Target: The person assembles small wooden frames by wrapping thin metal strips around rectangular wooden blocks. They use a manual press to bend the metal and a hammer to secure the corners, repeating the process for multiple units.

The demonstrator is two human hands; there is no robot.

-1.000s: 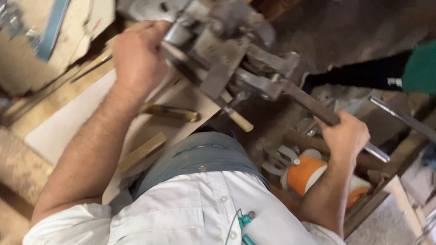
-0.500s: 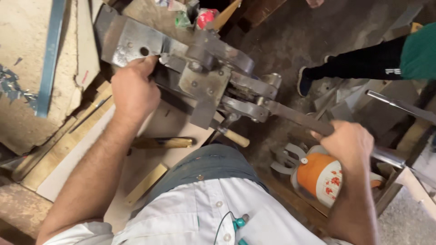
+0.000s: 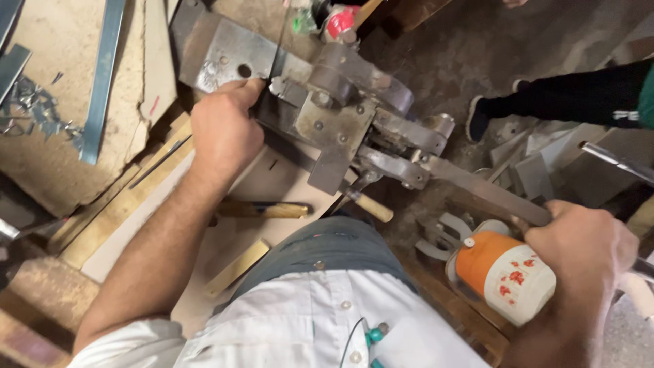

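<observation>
1. At nine o'clock a long blue-grey metal strip (image 3: 102,82) lies on a pale board (image 3: 51,136), with small metal offcuts (image 3: 34,102) scattered just beside it at the far left edge; the strip runs from twelve towards six.
2. My left hand (image 3: 225,133) sits at about ten o'clock from the centre; its fingers (image 3: 248,88) are curled and pressed together against the near edge of the steel plate (image 3: 225,54), at the spot where a thin dark strip (image 3: 278,41) enters the machine; I cannot tell whether they pinch that strip or only press on the plate.
3. Below that hand, towards seven o'clock, a wooden-handled tool (image 3: 262,210) lies flat on the worktop (image 3: 136,218), and a short wooden slat (image 3: 238,267) lies near it, closer to my waist.
4. At the centre stands the heavy grey lever shear (image 3: 340,116), bolted plates and links stacked at a tilt; a second wooden handle (image 3: 371,206) pokes out from under it at six o'clock.
5. From the shear a flat steel lever (image 3: 490,194) slopes down towards four o'clock.
6. My right hand (image 3: 579,252) is at four o'clock; its fingers are wrapped tight around the far end of that lever.
7. Just beside that hand, at five o'clock, an orange and white jug (image 3: 507,272) with a flower print stands on the floor.
8. At two o'clock another person's dark-trousered leg and shoe (image 3: 545,109) rest on the grey floor, well apart from my hands.
</observation>
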